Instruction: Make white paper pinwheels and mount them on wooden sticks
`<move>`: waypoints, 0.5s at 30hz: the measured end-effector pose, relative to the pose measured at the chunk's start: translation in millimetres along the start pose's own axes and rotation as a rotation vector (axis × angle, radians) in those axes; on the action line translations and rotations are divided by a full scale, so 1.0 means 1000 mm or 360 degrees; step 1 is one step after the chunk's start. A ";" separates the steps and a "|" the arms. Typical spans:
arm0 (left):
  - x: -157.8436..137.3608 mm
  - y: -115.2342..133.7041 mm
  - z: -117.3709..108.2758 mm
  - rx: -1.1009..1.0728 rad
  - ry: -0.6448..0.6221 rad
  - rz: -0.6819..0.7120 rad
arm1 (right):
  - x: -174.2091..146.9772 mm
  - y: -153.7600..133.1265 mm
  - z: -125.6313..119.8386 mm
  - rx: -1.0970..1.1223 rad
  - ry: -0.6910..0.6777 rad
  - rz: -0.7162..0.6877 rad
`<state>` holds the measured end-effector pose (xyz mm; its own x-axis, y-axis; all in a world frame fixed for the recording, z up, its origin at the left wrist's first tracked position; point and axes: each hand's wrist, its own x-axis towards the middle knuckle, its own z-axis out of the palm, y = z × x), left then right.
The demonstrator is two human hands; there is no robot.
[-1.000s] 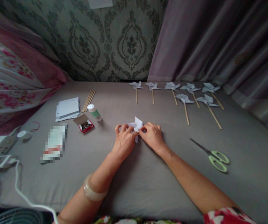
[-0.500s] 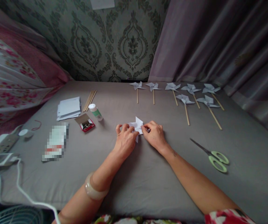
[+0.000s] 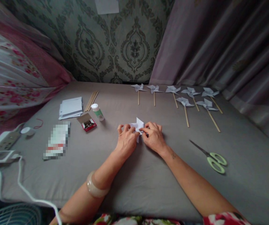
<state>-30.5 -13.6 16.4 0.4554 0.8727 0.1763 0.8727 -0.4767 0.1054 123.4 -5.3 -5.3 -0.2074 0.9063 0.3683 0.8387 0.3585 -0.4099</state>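
Between my hands on the grey cloth lies a white paper pinwheel [image 3: 139, 122], one pointed blade sticking up at the far side. My left hand [image 3: 127, 137] presses down on its left part with curled fingers. From the right, my right hand [image 3: 153, 136] pinches at the pinwheel near its middle, thumb and forefinger together. Whatever small thing those fingertips may hold is hidden. Left of my hands stand an open red box of small metal pins [image 3: 88, 124] and a white-and-green bottle [image 3: 98, 112].
Several finished pinwheels on sticks [image 3: 185, 107] lie at the back right. Green-handled scissors [image 3: 215, 161] rest at the right. A paper stack [image 3: 71, 107], wooden sticks [image 3: 91, 101], a blurred packet [image 3: 57, 140] and a power strip [image 3: 4, 143] with white cables are at the left.
My right fingertips have shifted slightly inward over the pinwheel's middle. My left hand keeps its hold, and the whole view has tilted a little.
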 end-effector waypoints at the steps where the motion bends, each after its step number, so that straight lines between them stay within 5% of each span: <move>1: 0.000 0.000 0.000 0.0001 -0.0005 -0.0003 | 0.000 0.000 0.000 -0.0008 -0.0011 -0.0007; 15: 0.000 0.001 -0.002 -0.0030 0.0005 0.0000 | 0.002 -0.001 -0.004 -0.0112 -0.0148 -0.0108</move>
<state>-30.3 -14.1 18.5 0.4548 0.8723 0.1794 0.8692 -0.4787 0.1238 124.2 -4.5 -0.3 -0.3082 0.8984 0.3128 0.8537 0.4063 -0.3258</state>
